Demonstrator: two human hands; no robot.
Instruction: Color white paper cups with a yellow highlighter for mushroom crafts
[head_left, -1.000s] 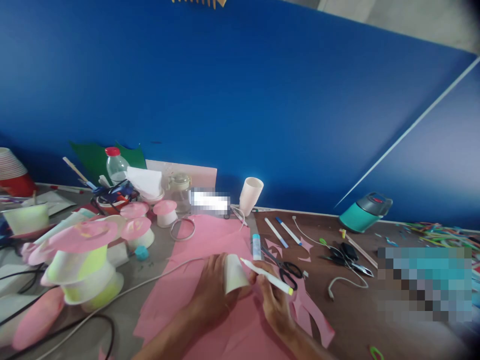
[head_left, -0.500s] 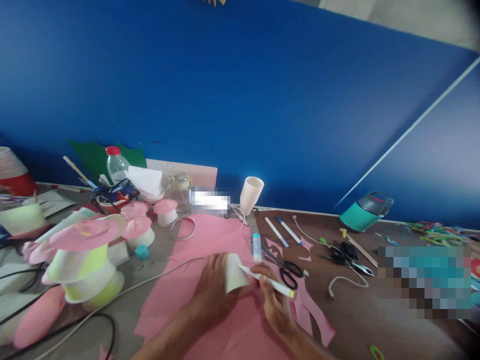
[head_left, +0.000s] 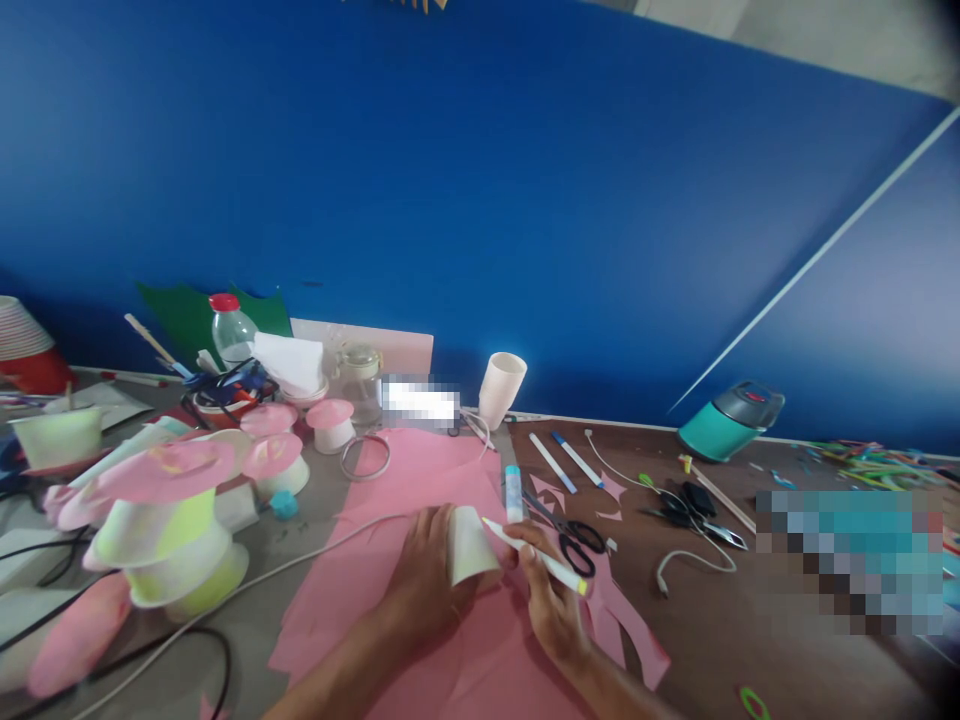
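Note:
My left hand (head_left: 426, 565) is closed around a white paper cup (head_left: 469, 548) that lies tilted over pink paper (head_left: 420, 470). Between the thumb and fingers of my right hand (head_left: 551, 600) is a white marker with a yellow end (head_left: 562, 573). Its yellow tip points left, beside the cup's edge; a small gap seems to separate them. Just beyond my right hand stand a glue stick (head_left: 514, 495) and black-handled scissors (head_left: 579, 545). Part of the cup is hidden by my left fingers.
Pink-and-white cup shapes (head_left: 172, 510) crowd the left side, with a white cable (head_left: 300, 555) running past them. A tall white cup (head_left: 502, 388) stands against the blue wall (head_left: 480, 200). Two markers, pink scraps, a cable (head_left: 694, 562) and a teal container (head_left: 720, 430) are on the right.
The marker's tip has moved slightly up and right, away from the cup's surface. My left hand and the cup have stayed almost still.

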